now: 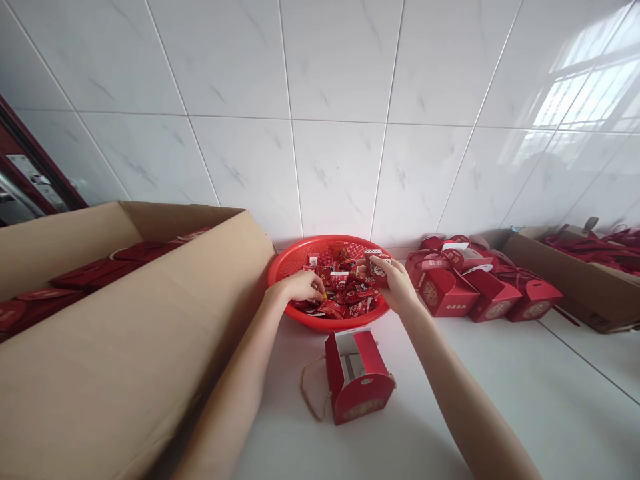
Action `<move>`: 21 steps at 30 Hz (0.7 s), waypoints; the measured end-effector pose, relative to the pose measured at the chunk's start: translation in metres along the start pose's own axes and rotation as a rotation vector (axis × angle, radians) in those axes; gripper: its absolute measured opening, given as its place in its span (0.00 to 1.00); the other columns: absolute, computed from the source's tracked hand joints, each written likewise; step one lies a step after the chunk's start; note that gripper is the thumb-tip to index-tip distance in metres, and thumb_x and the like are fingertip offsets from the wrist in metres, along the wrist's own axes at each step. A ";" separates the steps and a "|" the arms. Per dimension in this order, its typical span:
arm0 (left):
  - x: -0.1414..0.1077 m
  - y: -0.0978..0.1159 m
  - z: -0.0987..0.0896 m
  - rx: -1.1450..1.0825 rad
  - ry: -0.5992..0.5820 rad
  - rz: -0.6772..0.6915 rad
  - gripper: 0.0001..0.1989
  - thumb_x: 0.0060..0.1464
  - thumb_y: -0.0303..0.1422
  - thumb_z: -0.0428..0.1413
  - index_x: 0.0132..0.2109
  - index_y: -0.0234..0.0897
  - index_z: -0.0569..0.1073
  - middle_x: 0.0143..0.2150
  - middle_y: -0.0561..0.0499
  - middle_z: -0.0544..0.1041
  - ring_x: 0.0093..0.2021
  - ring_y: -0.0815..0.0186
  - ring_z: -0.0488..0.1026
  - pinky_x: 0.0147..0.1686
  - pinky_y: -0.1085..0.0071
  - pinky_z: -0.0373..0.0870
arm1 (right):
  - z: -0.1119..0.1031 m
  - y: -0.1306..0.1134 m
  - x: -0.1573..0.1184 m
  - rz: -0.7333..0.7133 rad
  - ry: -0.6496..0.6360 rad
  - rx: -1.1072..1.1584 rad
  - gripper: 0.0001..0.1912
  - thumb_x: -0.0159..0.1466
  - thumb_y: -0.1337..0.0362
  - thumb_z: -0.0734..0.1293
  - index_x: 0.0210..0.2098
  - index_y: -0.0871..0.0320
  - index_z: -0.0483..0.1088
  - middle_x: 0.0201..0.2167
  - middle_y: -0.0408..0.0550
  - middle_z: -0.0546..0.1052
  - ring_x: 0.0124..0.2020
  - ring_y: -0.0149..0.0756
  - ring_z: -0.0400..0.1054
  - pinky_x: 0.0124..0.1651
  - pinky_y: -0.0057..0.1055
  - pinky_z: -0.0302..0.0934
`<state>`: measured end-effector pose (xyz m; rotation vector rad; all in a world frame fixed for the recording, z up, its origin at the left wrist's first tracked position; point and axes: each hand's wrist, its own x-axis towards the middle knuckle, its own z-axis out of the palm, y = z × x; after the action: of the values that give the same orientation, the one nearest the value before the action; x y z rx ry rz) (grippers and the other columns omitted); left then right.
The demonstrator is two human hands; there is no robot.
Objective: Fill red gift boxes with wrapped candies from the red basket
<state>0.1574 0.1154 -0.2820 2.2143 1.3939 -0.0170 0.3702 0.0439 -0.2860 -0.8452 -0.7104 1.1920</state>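
Observation:
A red plastic basket (327, 325) stands against the tiled wall, with many wrapped candies (345, 290) in it, mostly in red wrappers. My left hand (302, 287) reaches into the basket's left side, fingers curled down among the candies; what they grip, if anything, is hidden, though a bit of yellow shows at the fingertips. Over the basket's right side my right hand (397, 283) grips a dark red candy packet (379, 267) between thumb and fingers. In front of the basket sits an open red gift box (363, 400), its top flaps apart, with a rope handle (307, 393) lying to its left.
At left a large cardboard box (150, 320) holds several red boxes (95, 273). Several closed red gift boxes (447, 293) stand right of the basket. Beyond them is another cardboard box (565, 287) with red items inside. A white tiled wall (335, 173) rises behind.

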 end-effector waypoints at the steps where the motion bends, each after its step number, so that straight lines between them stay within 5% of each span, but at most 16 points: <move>1: 0.000 0.000 0.000 0.003 -0.001 0.007 0.13 0.46 0.32 0.58 0.40 0.41 0.82 0.40 0.49 0.82 0.37 0.62 0.76 0.30 0.75 0.67 | 0.000 0.000 0.000 0.001 0.003 0.003 0.09 0.48 0.62 0.76 0.26 0.58 0.74 0.27 0.47 0.81 0.27 0.37 0.76 0.32 0.31 0.72; 10: -0.001 0.000 -0.001 0.020 0.026 0.027 0.13 0.47 0.34 0.59 0.41 0.42 0.82 0.40 0.51 0.82 0.38 0.61 0.77 0.32 0.75 0.68 | 0.003 -0.003 -0.003 0.012 -0.005 -0.019 0.12 0.48 0.60 0.77 0.26 0.58 0.73 0.27 0.47 0.81 0.26 0.36 0.75 0.27 0.29 0.70; 21: 0.000 0.005 -0.001 0.051 -0.021 0.034 0.20 0.53 0.36 0.58 0.54 0.45 0.78 0.55 0.54 0.78 0.55 0.60 0.74 0.49 0.77 0.67 | 0.002 -0.001 -0.002 0.006 0.025 -0.012 0.09 0.47 0.62 0.74 0.27 0.56 0.73 0.27 0.46 0.81 0.27 0.37 0.75 0.24 0.28 0.68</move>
<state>0.1611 0.1143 -0.2792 2.2726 1.3590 -0.0645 0.3682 0.0421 -0.2840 -0.8719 -0.6957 1.1818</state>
